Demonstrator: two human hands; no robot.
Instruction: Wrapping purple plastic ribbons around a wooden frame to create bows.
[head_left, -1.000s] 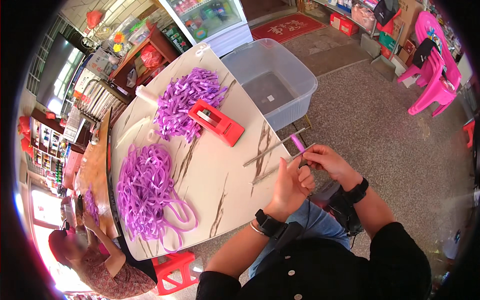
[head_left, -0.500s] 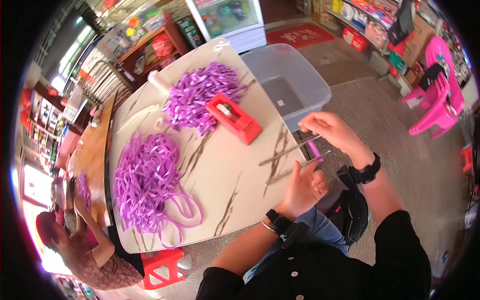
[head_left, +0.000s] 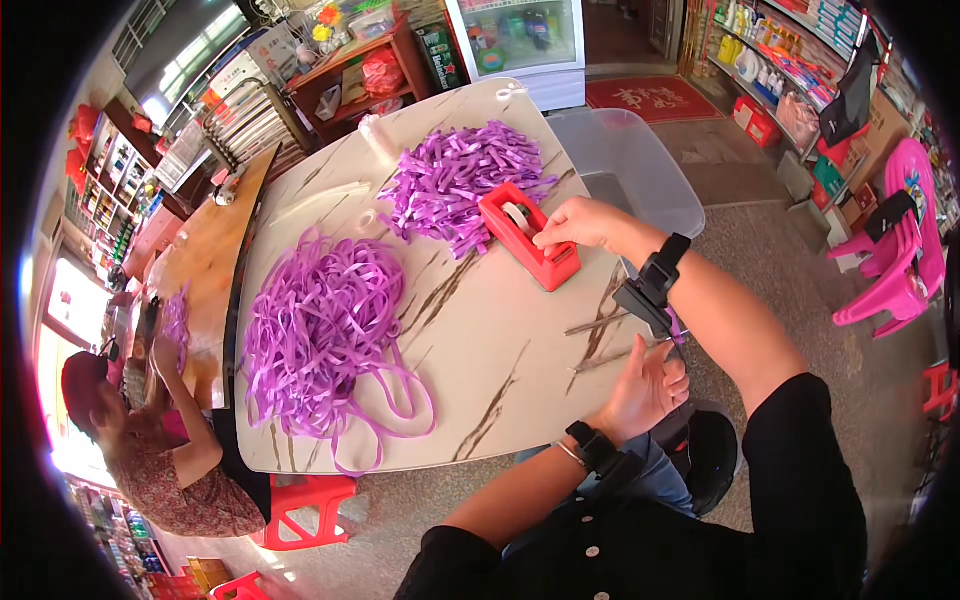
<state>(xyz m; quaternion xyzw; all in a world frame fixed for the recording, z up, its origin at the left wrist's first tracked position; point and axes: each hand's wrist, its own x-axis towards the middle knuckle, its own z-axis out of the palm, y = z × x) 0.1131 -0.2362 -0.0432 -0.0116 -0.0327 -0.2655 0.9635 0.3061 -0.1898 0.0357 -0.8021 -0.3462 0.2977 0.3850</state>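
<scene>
My right hand (head_left: pixel 585 225) reaches over the red tape dispenser (head_left: pixel 548 262), thumb and fingertips pinched at the tape (head_left: pixel 518 216) beside its roll. At the table's right edge my left hand (head_left: pixel 645 395) is closed, its fingers curled and thumb raised. A short strip of purple ribbon (head_left: pixel 677 326) meets its fingertips, partly hidden by the right wrist's black band. Two thin metal rods (head_left: pixel 598 325) stick out over the tabletop just beyond this hand. A pile of flattened purple ribbon loops (head_left: pixel 465 185) lies behind the dispenser, and a tangled heap of long purple ribbon (head_left: pixel 320 340) lies to the left.
The marbled table (head_left: pixel 490 350) carries a white cylinder (head_left: pixel 378 138) at its far side. A clear plastic tub (head_left: pixel 650 165) stands beyond its right edge. Another person (head_left: pixel 170 460) sits at a wooden table on the left. Pink chairs (head_left: pixel 905 240) stand at right.
My right hand has moved from beside the rods, left and away from me, onto the tape dispenser. The left hand stays by the rods. The whole view has shifted to the left.
</scene>
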